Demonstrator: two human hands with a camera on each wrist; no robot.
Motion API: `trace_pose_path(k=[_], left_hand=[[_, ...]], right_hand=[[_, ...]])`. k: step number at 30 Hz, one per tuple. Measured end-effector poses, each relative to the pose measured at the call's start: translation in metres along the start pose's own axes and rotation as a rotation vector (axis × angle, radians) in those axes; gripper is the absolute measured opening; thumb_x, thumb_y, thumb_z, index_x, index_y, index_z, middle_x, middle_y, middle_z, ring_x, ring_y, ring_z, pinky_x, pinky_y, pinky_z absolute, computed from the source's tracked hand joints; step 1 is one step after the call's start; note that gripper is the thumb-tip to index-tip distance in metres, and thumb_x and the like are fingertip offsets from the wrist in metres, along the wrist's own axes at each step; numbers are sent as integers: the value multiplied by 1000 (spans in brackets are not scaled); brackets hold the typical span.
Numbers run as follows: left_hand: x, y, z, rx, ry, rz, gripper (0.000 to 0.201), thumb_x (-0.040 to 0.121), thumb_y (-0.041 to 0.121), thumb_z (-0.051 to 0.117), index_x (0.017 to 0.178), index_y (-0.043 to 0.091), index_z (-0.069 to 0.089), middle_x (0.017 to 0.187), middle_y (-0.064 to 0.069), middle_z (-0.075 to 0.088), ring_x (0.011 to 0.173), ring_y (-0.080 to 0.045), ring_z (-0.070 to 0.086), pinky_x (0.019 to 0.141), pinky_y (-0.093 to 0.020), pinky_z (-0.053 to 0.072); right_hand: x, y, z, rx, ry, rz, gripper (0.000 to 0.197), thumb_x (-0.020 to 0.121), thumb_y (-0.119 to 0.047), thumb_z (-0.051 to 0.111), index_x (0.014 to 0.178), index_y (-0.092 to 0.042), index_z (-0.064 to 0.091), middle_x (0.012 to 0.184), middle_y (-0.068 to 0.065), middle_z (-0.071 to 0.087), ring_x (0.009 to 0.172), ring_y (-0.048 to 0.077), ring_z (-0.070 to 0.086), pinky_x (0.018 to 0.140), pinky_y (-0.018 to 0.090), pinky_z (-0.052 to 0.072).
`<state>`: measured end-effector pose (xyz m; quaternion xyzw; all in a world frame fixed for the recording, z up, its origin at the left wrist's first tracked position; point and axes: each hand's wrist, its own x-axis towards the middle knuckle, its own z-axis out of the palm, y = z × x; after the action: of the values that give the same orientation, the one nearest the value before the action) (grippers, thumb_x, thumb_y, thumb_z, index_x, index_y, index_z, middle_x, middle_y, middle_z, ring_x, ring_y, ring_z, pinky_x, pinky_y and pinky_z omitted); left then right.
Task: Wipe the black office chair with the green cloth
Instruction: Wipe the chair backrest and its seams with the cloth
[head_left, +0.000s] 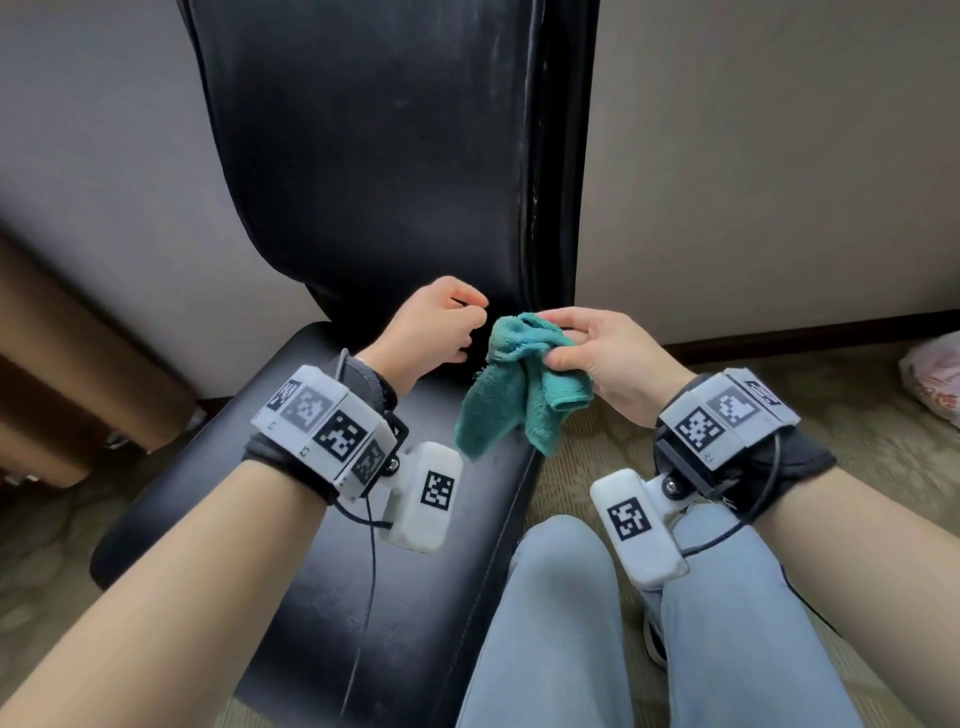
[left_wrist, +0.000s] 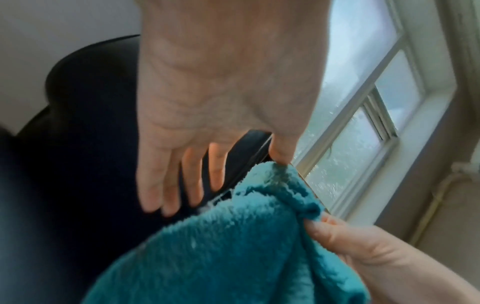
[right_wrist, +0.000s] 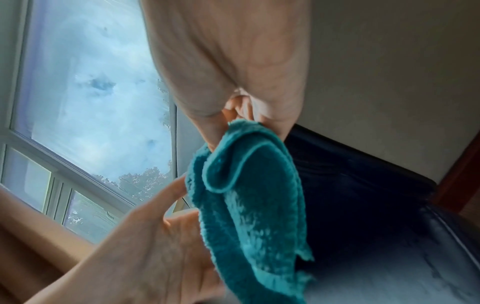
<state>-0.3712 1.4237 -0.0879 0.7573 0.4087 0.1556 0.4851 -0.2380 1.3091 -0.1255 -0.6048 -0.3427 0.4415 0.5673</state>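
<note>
At the centre of the head view, the right hand (head_left: 597, 358) has its fingers (head_left: 563, 357) and thumb clamped on the bunched top of the green cloth (head_left: 511, 389), the rest hanging loose just above the back edge of the seat (head_left: 291, 525). Just left of it, the left hand (head_left: 431, 332) is loosely curled, holding nothing here; in the left wrist view its fingers (left_wrist: 155, 181) are spread and straight, the thumb tip touching the cloth's top edge. Behind both, filling the upper middle, rises the backrest (head_left: 374, 156) of the black office chair, streaked pale along its right edge. This looks like regathering the cloth between strokes, not wiping. Next move calls for folding it into a flat pad, then pressing it onto those streaks.
</note>
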Motion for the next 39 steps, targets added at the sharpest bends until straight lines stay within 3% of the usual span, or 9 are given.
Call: trace_pose_path(k=[5,13,18,22,25,29,32,36,39], left_hand=[[-1,-13,2,-138,-355,-262,61,89,63,41,115,10,56,105,-11,67,88,-22,67,80,-36,53],[3,-19,16,-879,-174,-302,27,99,20,45,106,-2,59,92,-14,69,83,-21,69,71,-30,57],[11,-28,26,-899,-77,-158,25,100,7,37,96,1,61,81,-8,72,75,-15,69,73,-27,56],[20,-27,37,-952,-123,-109,28,101,9,34,101,1,61,95,-9,71,88,-16,67,79,-28,56],[31,-26,44,-802,-140,-133,25,101,15,38,101,9,63,99,-3,70,94,-14,64,78,-28,54],[53,-26,51,-504,-105,-264,16,95,29,53,107,22,61,117,-1,62,121,-19,51,77,-22,42],[63,-13,57,-432,-120,-280,16,94,29,55,107,20,60,117,-5,62,103,-11,56,78,-23,42],[83,5,50,-201,219,26,7,91,16,56,97,19,55,93,7,57,82,-7,52,66,-15,40],[99,12,31,41,424,294,19,89,9,52,105,20,53,101,6,52,85,-3,49,74,-10,37]], right_hand=[[2,-11,-4,-44,2,-120,41,81,18,51,100,-16,65,106,12,68,99,22,65,88,34,52],[-8,2,12,-718,-35,-439,45,76,6,53,112,-17,67,109,-10,61,101,-1,53,88,0,35],[3,18,8,-382,229,-197,33,88,-25,60,120,-24,53,117,-9,53,112,9,49,91,16,39],[23,32,7,67,48,158,61,86,-43,60,136,-21,34,126,5,54,107,21,59,89,38,51],[32,27,2,358,75,64,28,92,-21,55,119,-15,52,113,8,64,95,21,64,77,32,55],[49,31,-13,401,241,-94,36,89,-4,57,124,-5,47,119,15,60,105,25,62,86,35,54],[56,31,-25,295,359,-161,29,86,-3,62,113,-8,55,114,17,63,103,27,63,89,43,52],[73,7,-49,36,640,-328,22,79,-5,68,96,-15,58,91,0,66,88,16,64,85,38,54],[96,-20,-52,-234,787,-510,19,76,-12,70,93,-13,62,88,-3,61,83,15,57,80,12,44]])
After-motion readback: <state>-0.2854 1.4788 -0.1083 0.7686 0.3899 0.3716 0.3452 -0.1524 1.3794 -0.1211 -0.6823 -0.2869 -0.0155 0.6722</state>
